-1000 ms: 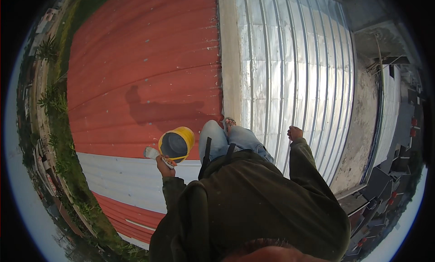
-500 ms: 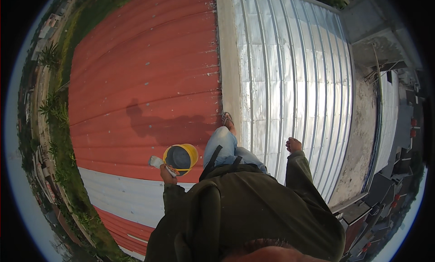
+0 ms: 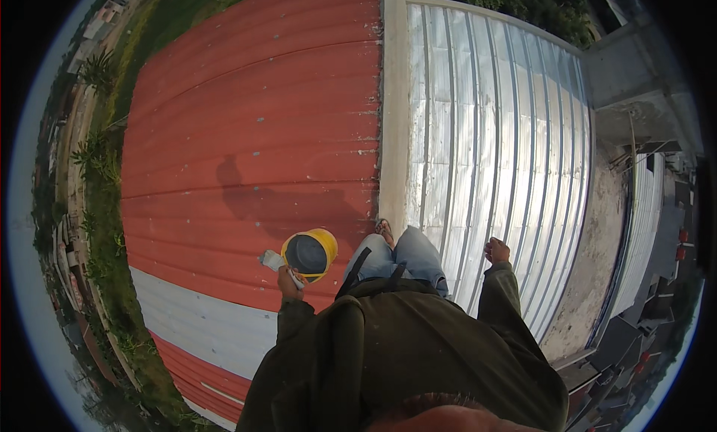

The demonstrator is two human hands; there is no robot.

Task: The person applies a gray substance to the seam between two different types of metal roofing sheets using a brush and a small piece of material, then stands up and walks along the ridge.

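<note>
My left hand [image 3: 288, 286] is closed round a paintbrush [image 3: 271, 261], whose pale, wide head points up and to the left. Beside that hand is a yellow bucket [image 3: 331, 247] with a dark grey inside. Its handle runs to my fingers, and the bucket appears to hang from the same hand. Off to the right, my right hand [image 3: 497, 250] is curled into a fist above the shiny metal roof, and nothing shows in it. One sandalled foot [image 3: 385, 231] is on the concrete ledge [image 3: 395, 133] between the two roofs.
Red corrugated roofing [image 3: 254, 141] with pale specks spreads on the left, crossed by a white strip [image 3: 202, 320]. On the right is the silver ribbed roof [image 3: 478, 133]. A concrete wall [image 3: 642, 73] rises at the far right. Grass [image 3: 112, 283] lies below the left roof edge.
The roofs and ledge have shifted down and slightly right in view. My legs have changed stride, the right knee now further forward. Paintbrush and bucket remain with my left hand.
</note>
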